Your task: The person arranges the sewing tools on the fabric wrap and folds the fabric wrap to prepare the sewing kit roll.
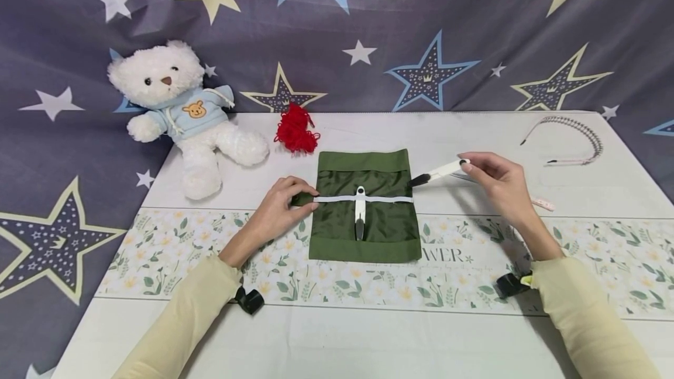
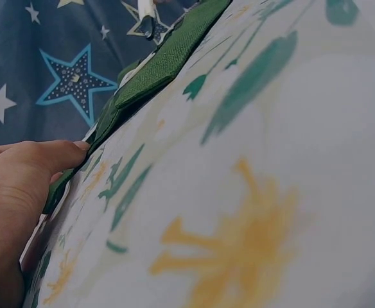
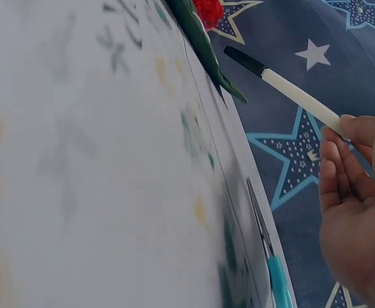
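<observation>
A dark green fabric organizer (image 1: 337, 233) lies flat, with a white elastic band (image 1: 389, 199) across its middle. Tucked beneath that band is a white marker (image 1: 360, 206), its dark end toward the front. My left hand (image 1: 286, 197) pinches a green tab at the organizer's left edge; in the left wrist view the thumb (image 2: 65, 154) rests on the green fabric (image 2: 155, 74). Between thumb and fingers, my right hand (image 1: 497, 183) holds another white marker (image 1: 447, 169) by its end. Its black cap (image 3: 244, 60) points left, near the organizer's right edge.
A white teddy bear (image 1: 197, 110) sits at the back left, beside a bundle of red yarn (image 1: 296, 128). A headband (image 1: 584, 133) lies at the back right. Near my right hand is a slim metal tool with a turquoise handle (image 3: 279, 282).
</observation>
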Action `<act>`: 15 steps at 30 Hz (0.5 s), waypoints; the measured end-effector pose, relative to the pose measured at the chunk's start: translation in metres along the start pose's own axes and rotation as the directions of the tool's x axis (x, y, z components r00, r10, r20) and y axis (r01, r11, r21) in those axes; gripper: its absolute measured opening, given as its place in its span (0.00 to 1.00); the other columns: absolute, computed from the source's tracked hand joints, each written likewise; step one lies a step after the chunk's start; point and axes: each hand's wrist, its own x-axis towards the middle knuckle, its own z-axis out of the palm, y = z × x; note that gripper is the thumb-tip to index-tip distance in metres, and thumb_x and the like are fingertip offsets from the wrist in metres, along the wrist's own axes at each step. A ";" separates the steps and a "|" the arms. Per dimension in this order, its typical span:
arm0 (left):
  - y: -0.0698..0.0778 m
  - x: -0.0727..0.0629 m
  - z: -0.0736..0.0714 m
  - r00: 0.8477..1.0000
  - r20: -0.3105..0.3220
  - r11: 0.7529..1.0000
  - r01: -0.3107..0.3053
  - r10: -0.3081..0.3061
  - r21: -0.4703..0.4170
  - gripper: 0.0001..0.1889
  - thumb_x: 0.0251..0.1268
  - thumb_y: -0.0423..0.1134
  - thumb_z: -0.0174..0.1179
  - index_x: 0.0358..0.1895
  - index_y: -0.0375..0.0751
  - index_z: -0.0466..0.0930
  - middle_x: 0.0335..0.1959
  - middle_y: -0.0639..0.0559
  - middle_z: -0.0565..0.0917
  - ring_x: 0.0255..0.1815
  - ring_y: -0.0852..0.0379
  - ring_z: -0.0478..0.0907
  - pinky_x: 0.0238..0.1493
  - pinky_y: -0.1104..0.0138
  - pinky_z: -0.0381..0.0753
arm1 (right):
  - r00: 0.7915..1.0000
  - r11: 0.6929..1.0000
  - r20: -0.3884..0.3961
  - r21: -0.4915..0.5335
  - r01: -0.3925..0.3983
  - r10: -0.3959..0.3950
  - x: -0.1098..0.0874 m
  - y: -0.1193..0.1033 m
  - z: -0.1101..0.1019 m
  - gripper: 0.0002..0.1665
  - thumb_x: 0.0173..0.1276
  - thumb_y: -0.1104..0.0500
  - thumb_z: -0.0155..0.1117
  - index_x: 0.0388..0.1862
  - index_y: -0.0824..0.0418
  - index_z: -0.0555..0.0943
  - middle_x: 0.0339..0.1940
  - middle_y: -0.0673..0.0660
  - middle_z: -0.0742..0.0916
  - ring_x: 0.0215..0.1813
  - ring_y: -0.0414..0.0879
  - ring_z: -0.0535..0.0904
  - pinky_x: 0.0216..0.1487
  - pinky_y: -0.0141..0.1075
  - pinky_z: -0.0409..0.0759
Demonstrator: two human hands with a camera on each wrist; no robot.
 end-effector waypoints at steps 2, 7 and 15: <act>0.000 0.000 0.000 1.000 0.000 1.000 0.000 0.000 -0.001 0.12 0.72 0.43 0.69 0.53 0.45 0.88 0.55 0.49 0.80 0.55 0.48 0.72 0.49 0.53 0.72 | 1.000 1.000 0.009 0.019 0.000 0.000 0.004 -0.001 0.006 0.14 0.73 0.71 0.66 0.55 0.75 0.84 0.36 0.54 0.87 0.35 0.44 0.79 0.36 0.28 0.75; 0.000 0.000 0.000 1.000 0.003 1.000 0.002 -0.002 -0.005 0.12 0.72 0.43 0.68 0.53 0.45 0.88 0.55 0.49 0.80 0.55 0.49 0.72 0.48 0.53 0.72 | 1.000 0.999 0.022 0.044 0.004 -0.005 0.012 -0.002 0.018 0.13 0.74 0.70 0.66 0.55 0.75 0.84 0.35 0.55 0.86 0.34 0.43 0.78 0.35 0.29 0.75; 0.002 0.000 0.000 1.000 0.006 1.000 0.007 -0.007 -0.010 0.12 0.72 0.43 0.68 0.53 0.46 0.88 0.56 0.50 0.80 0.56 0.48 0.72 0.49 0.53 0.72 | 0.999 0.996 0.043 0.084 0.004 -0.008 0.024 -0.002 0.036 0.14 0.74 0.70 0.65 0.55 0.75 0.84 0.33 0.54 0.86 0.30 0.43 0.75 0.34 0.30 0.73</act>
